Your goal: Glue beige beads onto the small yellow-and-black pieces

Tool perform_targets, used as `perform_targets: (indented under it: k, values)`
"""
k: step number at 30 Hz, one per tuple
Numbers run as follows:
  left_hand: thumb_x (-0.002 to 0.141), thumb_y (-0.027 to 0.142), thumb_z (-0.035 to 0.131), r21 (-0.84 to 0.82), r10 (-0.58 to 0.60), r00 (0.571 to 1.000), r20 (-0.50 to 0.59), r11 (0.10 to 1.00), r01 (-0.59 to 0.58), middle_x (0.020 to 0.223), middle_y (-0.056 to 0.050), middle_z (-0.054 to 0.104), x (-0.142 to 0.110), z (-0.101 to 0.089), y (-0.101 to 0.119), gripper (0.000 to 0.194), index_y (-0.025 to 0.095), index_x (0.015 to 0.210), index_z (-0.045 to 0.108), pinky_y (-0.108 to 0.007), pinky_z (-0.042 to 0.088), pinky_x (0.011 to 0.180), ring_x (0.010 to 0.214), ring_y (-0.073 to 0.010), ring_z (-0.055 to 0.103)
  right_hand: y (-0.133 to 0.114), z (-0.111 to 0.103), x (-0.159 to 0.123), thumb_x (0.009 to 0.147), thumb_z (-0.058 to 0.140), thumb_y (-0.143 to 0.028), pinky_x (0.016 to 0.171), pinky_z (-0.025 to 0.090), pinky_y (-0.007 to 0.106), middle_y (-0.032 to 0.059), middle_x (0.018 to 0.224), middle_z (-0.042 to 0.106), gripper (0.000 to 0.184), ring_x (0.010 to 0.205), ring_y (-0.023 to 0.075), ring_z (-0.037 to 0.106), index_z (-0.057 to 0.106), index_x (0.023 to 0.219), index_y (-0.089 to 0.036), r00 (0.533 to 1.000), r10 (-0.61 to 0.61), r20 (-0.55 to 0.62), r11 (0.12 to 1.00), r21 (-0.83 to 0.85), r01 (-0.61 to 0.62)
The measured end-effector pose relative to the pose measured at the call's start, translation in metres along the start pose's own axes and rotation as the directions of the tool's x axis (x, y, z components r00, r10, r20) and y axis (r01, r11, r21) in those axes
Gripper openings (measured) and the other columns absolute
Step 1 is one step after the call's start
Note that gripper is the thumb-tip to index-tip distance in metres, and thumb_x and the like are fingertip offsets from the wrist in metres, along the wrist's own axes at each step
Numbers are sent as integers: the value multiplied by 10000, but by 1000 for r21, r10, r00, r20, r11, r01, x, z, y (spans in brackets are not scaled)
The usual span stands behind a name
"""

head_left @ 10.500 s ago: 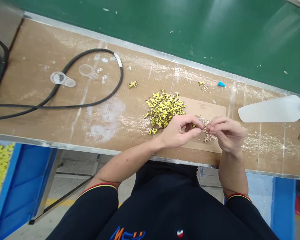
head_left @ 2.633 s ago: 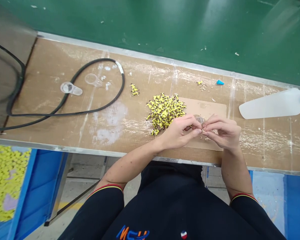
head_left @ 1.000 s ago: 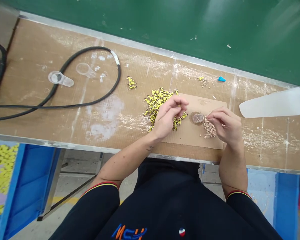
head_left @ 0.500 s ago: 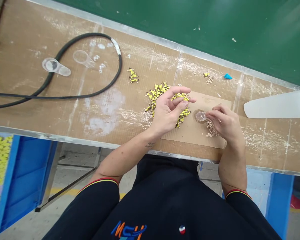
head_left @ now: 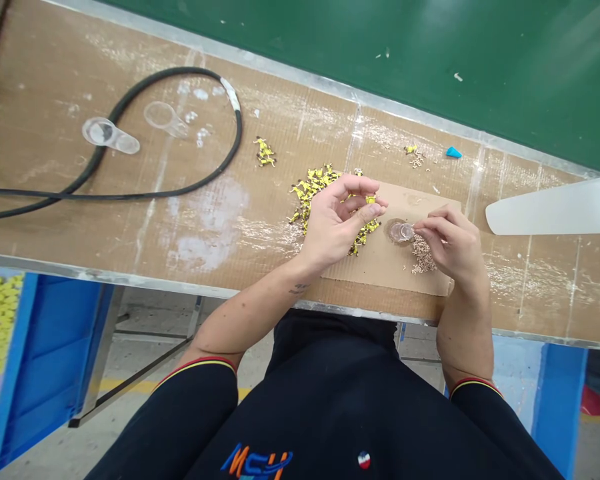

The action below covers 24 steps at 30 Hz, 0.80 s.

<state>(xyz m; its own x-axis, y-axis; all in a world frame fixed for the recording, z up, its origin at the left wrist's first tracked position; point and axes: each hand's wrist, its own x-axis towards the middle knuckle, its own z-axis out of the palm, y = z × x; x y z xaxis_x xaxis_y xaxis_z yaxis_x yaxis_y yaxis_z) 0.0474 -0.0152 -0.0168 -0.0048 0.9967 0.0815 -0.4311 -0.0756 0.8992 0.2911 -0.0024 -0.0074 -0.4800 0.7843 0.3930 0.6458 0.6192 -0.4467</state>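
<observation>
Yellow-and-black parts (head_left: 316, 190): loose heap on the surface (head_left: 205, 160), running onto the left end of a cardboard sheet (head_left: 420, 200) and partly hidden under the left hand; exact form too small to tell.

Left hand (head_left: 341, 223): fingers curled, half closed, thumb and forefinger pinching one small yellow piece (head_left: 370, 199) just above the heap.

Right hand (head_left: 453, 245): fingers curled and partly closed, fingertips (head_left: 419, 228) against the edge of a round clear disc (head_left: 400, 232); any grip on it too small to tell.

Disc position: flat on the cardboard sheet, inside a brownish ring, between both hands.

Tan pieces (head_left: 423, 255): small scattered pile on the cardboard sheet, just right of the disc, below the right hand.

Surrounding surface: black cable (head_left: 130, 195) in a long loop at left, two clear plastic spoon-shaped pieces (head_left: 110, 135) inside its curve, small yellow cluster (head_left: 265, 152) beside the heap, blue wedge (head_left: 454, 153) near the far edge, white plastic paddle (head_left: 555, 207) at right.

Below surface: blue crate (head_left: 45, 347) at lower left, holding yellow parts.
</observation>
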Motion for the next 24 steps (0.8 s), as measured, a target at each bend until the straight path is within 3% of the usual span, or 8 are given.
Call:
perform_targets:
  k: [9, 16, 24]
  values:
    - [735, 424, 944, -28, -156, 982, 110, 987, 160, 865, -22, 753, -6, 6, -3, 399, 164, 953, 734, -260, 639, 787, 805, -124, 737, -14, -3, 1, 971, 685, -290, 558, 459, 311, 25, 819, 634, 98, 690, 160, 580, 722, 888, -252, 985, 94, -147, 965, 257, -54]
    - [719, 421, 953, -145, -217, 962, 167, 959, 241, 878, 8, 709, -11, 16, -6, 431, 168, 925, 672, -260, 649, 769, 746, -110, 747, -20, -2, 1, 1008, 634, -329, 561, 475, 311, 25, 833, 599, 136, 707, 160, 595, 678, 904, -253, 980, 102, -169, 957, 285, -50]
    - [779, 431, 905, -44, -173, 967, 187, 982, 184, 844, 6, 667, -12, 12, -5, 443, 178, 826, 544, -223, 585, 754, 781, -84, 674, -23, 1, -2, 1024, 613, -313, 581, 473, 303, 24, 874, 594, 95, 747, 158, 602, 655, 958, -260, 983, 96, -158, 934, 355, -34]
